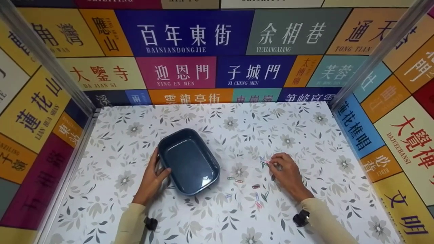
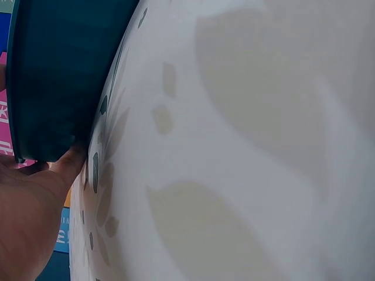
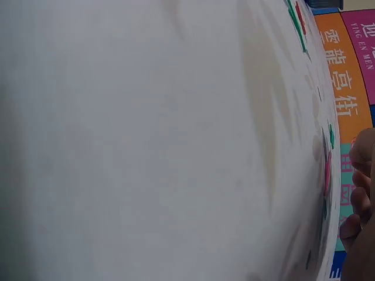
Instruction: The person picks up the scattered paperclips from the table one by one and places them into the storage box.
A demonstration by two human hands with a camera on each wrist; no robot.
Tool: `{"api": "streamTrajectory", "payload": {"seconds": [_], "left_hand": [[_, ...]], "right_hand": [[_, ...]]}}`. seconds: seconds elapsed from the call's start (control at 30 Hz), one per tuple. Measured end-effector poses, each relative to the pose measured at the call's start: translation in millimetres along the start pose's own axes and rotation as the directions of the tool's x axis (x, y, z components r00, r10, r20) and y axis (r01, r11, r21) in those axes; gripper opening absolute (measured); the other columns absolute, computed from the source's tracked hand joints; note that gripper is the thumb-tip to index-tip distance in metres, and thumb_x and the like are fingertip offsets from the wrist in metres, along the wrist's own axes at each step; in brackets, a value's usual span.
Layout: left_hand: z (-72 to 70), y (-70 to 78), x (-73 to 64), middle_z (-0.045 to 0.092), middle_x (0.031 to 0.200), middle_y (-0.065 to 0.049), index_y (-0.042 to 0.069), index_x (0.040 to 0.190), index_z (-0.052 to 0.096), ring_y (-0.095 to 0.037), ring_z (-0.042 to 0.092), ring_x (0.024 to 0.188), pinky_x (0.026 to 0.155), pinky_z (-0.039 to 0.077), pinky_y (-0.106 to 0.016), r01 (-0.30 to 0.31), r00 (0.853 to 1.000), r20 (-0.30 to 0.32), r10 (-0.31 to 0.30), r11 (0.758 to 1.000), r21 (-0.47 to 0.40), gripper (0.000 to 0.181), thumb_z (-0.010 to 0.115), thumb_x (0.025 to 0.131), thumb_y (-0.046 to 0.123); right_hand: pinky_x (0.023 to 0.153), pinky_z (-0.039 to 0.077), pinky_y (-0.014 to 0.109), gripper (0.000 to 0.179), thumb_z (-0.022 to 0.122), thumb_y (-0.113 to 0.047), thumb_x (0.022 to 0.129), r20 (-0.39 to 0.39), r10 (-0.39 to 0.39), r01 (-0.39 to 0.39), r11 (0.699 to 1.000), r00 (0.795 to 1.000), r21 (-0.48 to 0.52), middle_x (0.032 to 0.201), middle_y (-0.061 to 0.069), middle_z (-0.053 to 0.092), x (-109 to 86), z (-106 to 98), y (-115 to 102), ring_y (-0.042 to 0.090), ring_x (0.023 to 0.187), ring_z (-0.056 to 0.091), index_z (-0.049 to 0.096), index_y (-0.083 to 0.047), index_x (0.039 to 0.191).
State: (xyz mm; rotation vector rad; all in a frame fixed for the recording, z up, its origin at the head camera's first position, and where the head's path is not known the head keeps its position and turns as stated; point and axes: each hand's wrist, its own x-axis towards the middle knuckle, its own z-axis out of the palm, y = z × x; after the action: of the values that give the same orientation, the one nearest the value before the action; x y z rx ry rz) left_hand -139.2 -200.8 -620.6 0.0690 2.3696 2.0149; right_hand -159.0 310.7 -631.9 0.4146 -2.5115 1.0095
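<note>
Presumably pick-up: right hand (image 1: 287, 173) pinching pink paper clip (image 1: 267, 162), left hand (image 1: 153, 180) gripping dish (image 1: 190, 161); next likely calls for lifting.

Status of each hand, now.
Left hand: holding a glossy dark blue rounded-rectangular dish by its side.
Right hand: fingers curled at a small pink wire paper clip; whether pinching it cannot be told.

Dk blue dish (image 1: 190, 164), multicol clips (image 1: 256, 186), grey-on-wht floral tbl (image 1: 190, 223).
</note>
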Motion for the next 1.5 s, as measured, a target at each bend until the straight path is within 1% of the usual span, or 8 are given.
{"api": "streamTrajectory", "payload": {"seconds": [0.17,0.27,0.43,0.77,1.03,1.2,1.33,1.5], "left_hand": [[-0.5,0.5,0.3,0.006,0.185,-0.016,0.01,0.179,0.008,-0.039,0.011,0.169,0.13,0.032,-0.053,-0.005,1.0,0.005,0.005,1.0,-0.014,0.094,0.068,0.107,0.0],[-0.5,0.9,-0.3,0.005,0.185,-0.016,0.011,0.179,0.008,-0.039,0.011,0.169,0.13,0.032,-0.054,-0.011,1.0,0.008,0.011,1.0,-0.005,0.094,0.067,0.107,0.0],[-0.3,1.1,-1.7,0.005,0.185,-0.015,0.012,0.179,0.007,-0.04,0.01,0.169,0.13,0.032,-0.055,-0.013,1.0,0.013,0.013,1.0,0.005,0.093,0.066,0.108,0.0],[-0.8,-0.3,-1.3,0.005,0.185,-0.015,0.012,0.179,0.008,-0.038,0.011,0.169,0.13,0.033,-0.053,-0.004,1.0,0.009,0.004,1.0,-0.015,0.094,0.068,0.107,0.002],[-0.4,0.1,-1.4,0.005,0.185,-0.015,0.012,0.179,0.009,-0.039,0.01,0.169,0.131,0.03,-0.054,-0.007,1.0,0.007,0.007,1.0,-0.022,0.093,0.067,0.107,0.0],[-0.1,0.3,-1.5,0.005,0.185,-0.015,0.013,0.179,0.008,-0.039,0.01,0.17,0.13,0.031,-0.053,-0.003,1.0,0.007,0.003,1.0,-0.028,0.093,0.067,0.108,0.001],[0.0,0.8,-1.5,0.006,0.185,-0.014,0.013,0.179,0.008,-0.037,0.012,0.17,0.13,0.033,-0.051,-0.003,1.0,0.006,0.003,1.0,-0.015,0.093,0.067,0.108,0.003],[0.0,1.2,-1.5,0.006,0.185,-0.013,0.013,0.179,0.009,-0.036,0.013,0.17,0.13,0.033,-0.05,0.0,1.0,0.002,0.0,1.0,-0.012,0.093,0.067,0.107,0.003]], "right_hand": [[0.093,0.047,0.017,0.005,0.084,0.002,0.091,0.0,-0.065,0.065,0.998,0.998,-0.005,0.109,0.01,0.071,-0.8,-2,-5,0.027,0.103,0.067,0.083,-0.001,0.094],[0.091,0.049,0.019,0.013,0.084,0.008,0.088,-0.013,-0.117,0.117,0.993,0.993,-0.003,0.107,0.009,0.071,-0.8,0,-7,0.025,0.102,0.067,0.083,-0.003,0.094],[0.087,0.051,0.022,0.017,0.084,0.013,0.086,-0.034,-0.182,0.182,0.983,0.983,0.006,0.102,0.008,0.071,1.4,2,-12,0.023,0.097,0.067,0.083,-0.002,0.094],[0.074,0.048,0.02,0.018,0.082,0.013,0.089,-0.01,-0.228,0.228,0.969,0.974,0.093,0.097,0.002,0.069,6.6,4,-24,0.016,0.084,0.06,0.084,-0.004,0.097],[0.073,0.048,0.021,0.016,0.083,0.011,0.089,0.016,-0.252,0.249,0.962,0.967,0.109,0.094,0.001,0.069,13.3,10,-37,0.018,0.082,0.061,0.083,-0.004,0.094],[0.073,0.052,0.026,0.015,0.083,0.01,0.09,0.036,-0.275,0.268,0.955,0.961,0.127,0.094,0.002,0.068,17.3,14,-44,0.023,0.082,0.063,0.083,-0.005,0.096],[0.068,0.053,0.033,0.013,0.082,0.008,0.092,0.058,-0.277,0.266,0.953,0.959,0.146,0.094,0.002,0.069,20.6,17,-50,0.028,0.081,0.064,0.083,-0.005,0.097],[0.068,0.053,0.032,0.018,0.082,0.008,0.092,0.065,-0.313,0.3,0.941,0.948,0.154,0.095,0.002,0.069,25.3,21,-59,0.022,0.084,0.065,0.083,-0.009,0.097]]}}
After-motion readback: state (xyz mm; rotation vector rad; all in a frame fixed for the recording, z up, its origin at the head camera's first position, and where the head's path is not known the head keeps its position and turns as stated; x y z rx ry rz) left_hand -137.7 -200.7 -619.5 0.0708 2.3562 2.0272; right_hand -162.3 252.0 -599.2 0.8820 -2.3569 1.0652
